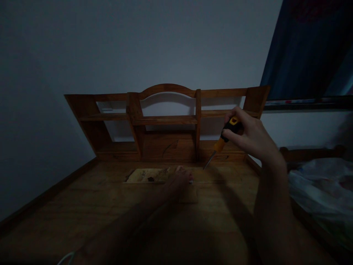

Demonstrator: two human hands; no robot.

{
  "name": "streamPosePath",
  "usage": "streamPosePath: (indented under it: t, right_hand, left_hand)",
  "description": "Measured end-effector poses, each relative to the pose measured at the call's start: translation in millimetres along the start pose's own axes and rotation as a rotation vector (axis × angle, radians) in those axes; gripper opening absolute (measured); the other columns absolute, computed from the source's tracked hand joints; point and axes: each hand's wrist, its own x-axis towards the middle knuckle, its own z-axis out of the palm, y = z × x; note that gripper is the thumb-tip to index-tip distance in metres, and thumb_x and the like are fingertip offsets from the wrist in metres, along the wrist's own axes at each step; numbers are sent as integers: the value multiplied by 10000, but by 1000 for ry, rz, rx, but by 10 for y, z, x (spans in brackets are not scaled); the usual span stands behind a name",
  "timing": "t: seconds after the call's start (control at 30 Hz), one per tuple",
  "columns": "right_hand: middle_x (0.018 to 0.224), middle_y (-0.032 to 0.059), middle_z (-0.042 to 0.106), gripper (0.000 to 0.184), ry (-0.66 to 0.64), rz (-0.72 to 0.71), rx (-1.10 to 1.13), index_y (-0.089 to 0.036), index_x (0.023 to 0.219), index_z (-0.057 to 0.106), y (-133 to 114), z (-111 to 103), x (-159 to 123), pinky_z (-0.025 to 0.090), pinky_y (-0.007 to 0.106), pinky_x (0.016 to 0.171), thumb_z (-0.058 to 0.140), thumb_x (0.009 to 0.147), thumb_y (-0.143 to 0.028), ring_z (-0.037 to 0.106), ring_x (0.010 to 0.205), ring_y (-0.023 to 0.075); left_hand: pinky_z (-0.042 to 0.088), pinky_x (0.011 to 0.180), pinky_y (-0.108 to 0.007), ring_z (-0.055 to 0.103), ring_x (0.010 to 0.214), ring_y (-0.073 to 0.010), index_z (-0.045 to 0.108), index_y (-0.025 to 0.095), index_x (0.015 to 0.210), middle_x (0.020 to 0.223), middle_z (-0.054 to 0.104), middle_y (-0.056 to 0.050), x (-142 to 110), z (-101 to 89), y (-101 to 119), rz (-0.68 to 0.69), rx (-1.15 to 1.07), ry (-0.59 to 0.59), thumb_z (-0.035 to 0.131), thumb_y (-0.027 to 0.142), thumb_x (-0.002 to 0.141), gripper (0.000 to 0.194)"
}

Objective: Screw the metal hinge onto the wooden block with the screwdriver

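The room is dim. My right hand (249,134) is raised over the wooden desk (82,206), fingers wrapped round a screwdriver (222,141) with a yellow and black handle, its metal tip pointing down and left toward the desktop. My left hand (179,183) lies low on the desk beside an open rectangular recess (146,175) in the top, resting on a small wooden panel (190,195). Its fingers are partly in shadow, and they seem to lie flat on the wood.
A wooden hutch with shelves and an arched centre (165,117) stands at the back of the desk against a pale wall. A crumpled white plastic bag (322,191) lies at the right. A dark curtain (309,48) hangs at upper right.
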Motion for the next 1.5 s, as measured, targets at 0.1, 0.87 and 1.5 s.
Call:
streamPosePath:
  t: [0.1,0.87,1.5]
  right_hand:
    - [802,0,610,206,5,6,-9,-224,949,541,2,-12,-10,387,300,605,606,753,-227,546,630,166]
    - [938,30,646,162,-268,-133,74,-227,983,522,-72,485,61,423,313,729,597,850,-280,611,838,206]
    - [1029,60,626,224,-378,-187,178,-225,1089,480,-16,1201,83,447,339,813,568,918,-340,605,913,217]
  left_hand:
    - [427,789,-320,541,879,-201,611,192,897,878,651,-47,-14,-206,-5,-125,-21,76,448,254,984,195]
    - [480,771,-277,618,884,-169,703,219,958,973,674,-17,-323,-243,-185,-223,-383,20,725,306,808,174]
    - [487,890,-363,627,968,-213,708,204,919,996,692,-34,-391,-163,-141,-354,-585,220,830,288,714,254]
